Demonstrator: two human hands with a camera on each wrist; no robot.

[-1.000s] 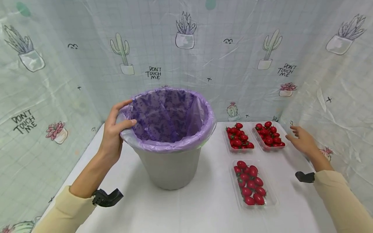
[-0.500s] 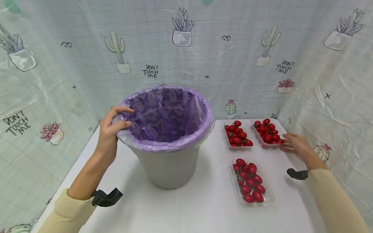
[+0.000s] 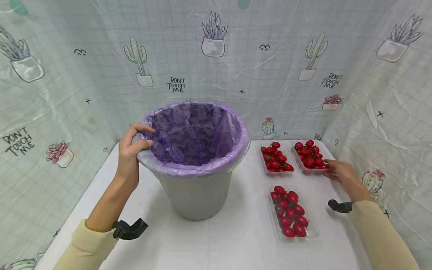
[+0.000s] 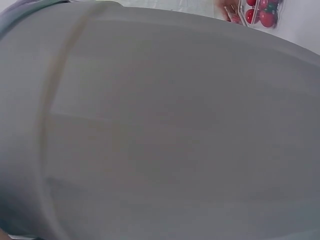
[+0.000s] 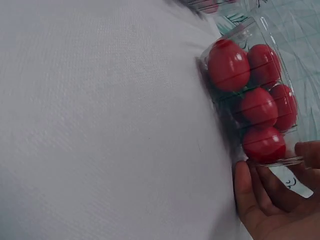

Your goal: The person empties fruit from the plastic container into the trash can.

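Note:
My left hand [image 3: 129, 154] grips the rim of a grey trash bin [image 3: 199, 197] on its left side. The bin stands upright, lined with a purple butterfly-print bag [image 3: 192, 170] folded over the rim. At the right, my right hand [image 3: 343, 175] holds the near right corner of a clear plastic box of cherry tomatoes [image 3: 308, 154]. In the right wrist view the thumb is over the edge of that box [image 5: 257, 107], and the fingers [image 5: 245, 185] are low against its side. The left wrist view is mostly filled by the bin wall [image 4: 175, 125].
A second box of cherry tomatoes [image 3: 276, 159] stands just left of the held one. Nearer lies a third box [image 3: 290, 213], with bare plastic at its right side. The white table [image 3: 243, 240] is bordered by curtain walls [image 3: 236, 75] with cactus prints.
My right hand has come left from beside the right curtain to the corner of the far right tomato box and taken hold there. My left hand slid slightly down the bin rim.

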